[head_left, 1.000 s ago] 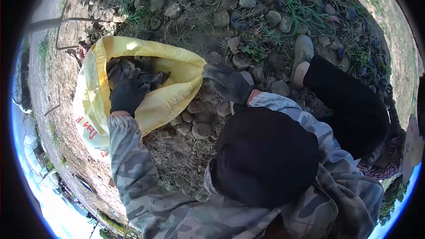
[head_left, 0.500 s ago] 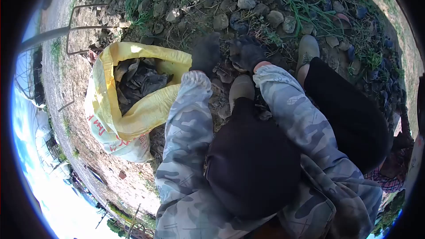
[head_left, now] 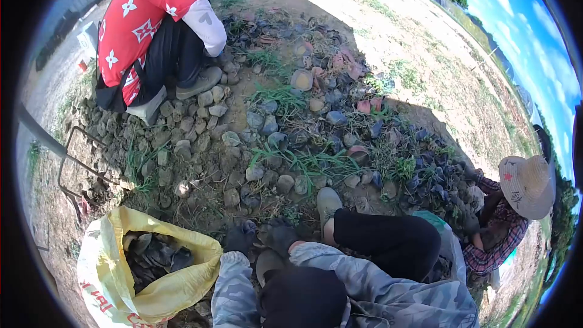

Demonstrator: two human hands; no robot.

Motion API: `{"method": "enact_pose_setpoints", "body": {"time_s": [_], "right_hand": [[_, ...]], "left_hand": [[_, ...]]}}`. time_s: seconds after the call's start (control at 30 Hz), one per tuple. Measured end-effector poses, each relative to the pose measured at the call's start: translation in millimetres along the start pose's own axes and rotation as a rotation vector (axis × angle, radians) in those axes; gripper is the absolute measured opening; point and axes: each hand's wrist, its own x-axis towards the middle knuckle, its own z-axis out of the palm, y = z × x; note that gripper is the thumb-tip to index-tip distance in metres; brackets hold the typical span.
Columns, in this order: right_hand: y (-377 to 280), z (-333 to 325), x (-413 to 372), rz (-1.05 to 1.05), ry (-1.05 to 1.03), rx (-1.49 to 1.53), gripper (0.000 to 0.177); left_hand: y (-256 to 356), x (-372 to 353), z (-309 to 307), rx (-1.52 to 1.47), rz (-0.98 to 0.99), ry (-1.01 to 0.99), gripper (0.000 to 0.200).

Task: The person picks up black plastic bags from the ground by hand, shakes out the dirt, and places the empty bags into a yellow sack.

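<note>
My left hand, in a dark glove, is low over the soil, just right of the sack's mouth. Its fingers look closed around a small dark piece that I cannot make out. Close beside it, my right hand, also dark-gloved, is curled near the ground in front of my boot; what it grips is hidden. An open yellow-lined woven sack stands to the left. Inside lie crumpled dark scraps, seemingly thin plastic.
Stones, weeds and dark plastic-like pieces cover the ground ahead. At upper left squats a person in a red shirt. Another person in a straw hat sits at right beside a pale bag. A metal rake-like tool juts in from the left.
My view has tilted up, bringing both other people largely into view. The sack and hands now appear lower in the picture. Both hands stay close together near the ground.
</note>
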Motion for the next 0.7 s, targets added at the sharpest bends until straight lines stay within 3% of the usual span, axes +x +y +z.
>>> {"method": "enact_pose_setpoints", "body": {"time_s": [0.07,0.13,0.2,0.23,0.4,0.53,0.7], "right_hand": [[-0.7,0.6,3.0,0.072,-0.120,0.103,0.046],[-4.7,0.9,0.7,0.089,-0.124,0.154,0.045],[-7.3,1.7,-4.0,0.146,-0.133,0.172,0.044],[-7.9,3.6,-7.4,0.145,-0.134,0.173,0.044],[7.7,34.7,-7.2,0.059,0.006,0.223,0.038],[9.8,40.7,-3.7,0.106,0.008,0.210,0.035],[6.0,33.9,-4.6,0.106,0.011,0.227,0.033]], "left_hand": [[-7.2,-8.5,8.1,-0.083,0.119,0.067,0.032],[-6.9,-15.8,5.8,-0.088,0.054,0.062,0.037],[-22.7,-6.8,24.2,-0.339,0.086,0.167,0.034],[-23.9,-8.1,18.6,-0.112,0.183,0.110,0.039],[-21.6,0.1,21.2,0.009,0.147,-0.033,0.042],[-12.5,6.7,16.6,0.059,0.078,-0.159,0.046],[-2.6,-11.8,16.5,-0.115,0.134,-0.003,0.039]]}}
